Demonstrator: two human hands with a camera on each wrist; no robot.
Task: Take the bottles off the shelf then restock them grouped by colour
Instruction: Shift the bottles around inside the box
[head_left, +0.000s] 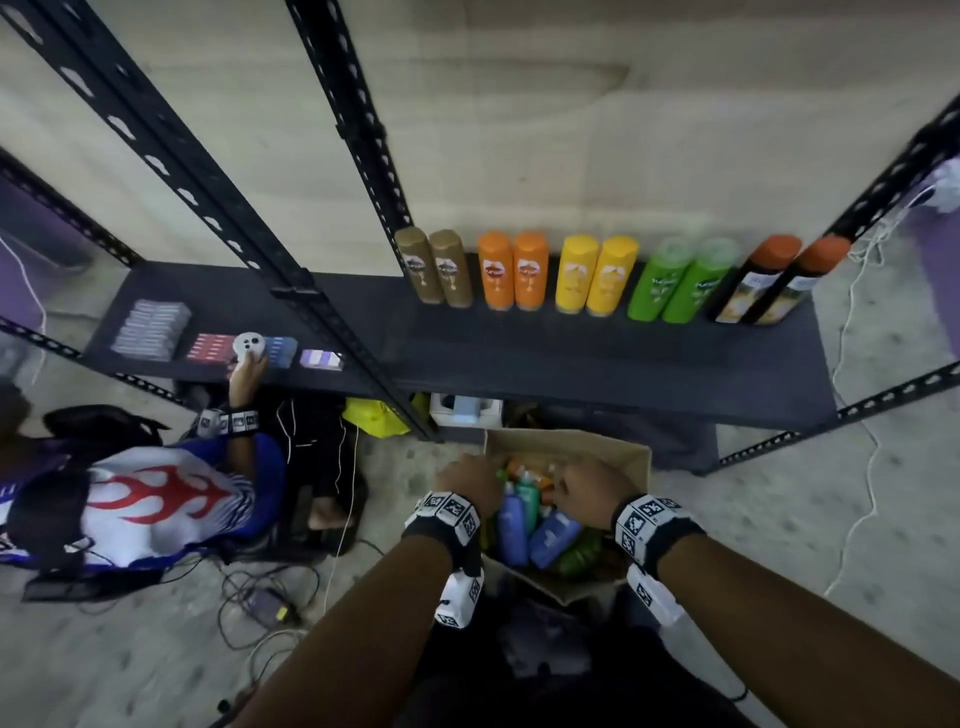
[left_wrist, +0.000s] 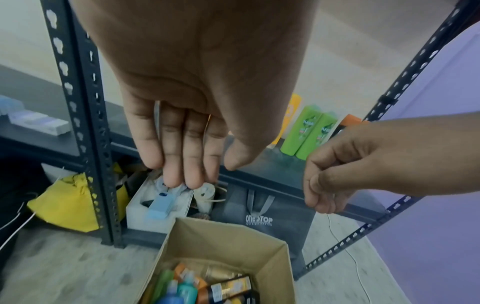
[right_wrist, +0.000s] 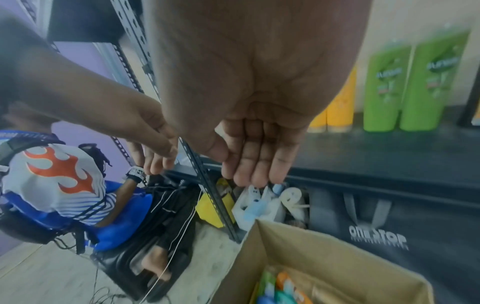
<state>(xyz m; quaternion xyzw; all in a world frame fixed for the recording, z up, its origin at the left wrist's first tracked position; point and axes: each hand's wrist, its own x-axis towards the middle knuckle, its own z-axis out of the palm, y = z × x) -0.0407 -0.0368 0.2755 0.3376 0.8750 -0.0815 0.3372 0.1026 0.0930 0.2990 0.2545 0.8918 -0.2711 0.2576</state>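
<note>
Pairs of bottles stand along the back of the black shelf (head_left: 571, 358): gold (head_left: 434, 267), orange (head_left: 511, 273), yellow (head_left: 595, 275), green (head_left: 675, 280) and black with orange caps (head_left: 769, 280). On the floor below, an open cardboard box (head_left: 566, 441) holds several bottles, among them two blue ones (head_left: 511, 530) and a teal one (head_left: 529, 496). My left hand (head_left: 467, 480) hangs over the box's left edge, its fingers (left_wrist: 192, 164) straight and empty. My right hand (head_left: 589, 491) hovers over the box's middle, its fingers (right_wrist: 254, 164) relaxed and holding nothing.
Another person (head_left: 156, 493) sits on the floor at left, gripping a grey round object (head_left: 249, 348) by small packs on the shelf. Under the shelf lie a yellow bag (head_left: 374, 415), a white box (head_left: 465, 410) and a dark bag (left_wrist: 262, 220). Cables (head_left: 260, 597) cross the floor.
</note>
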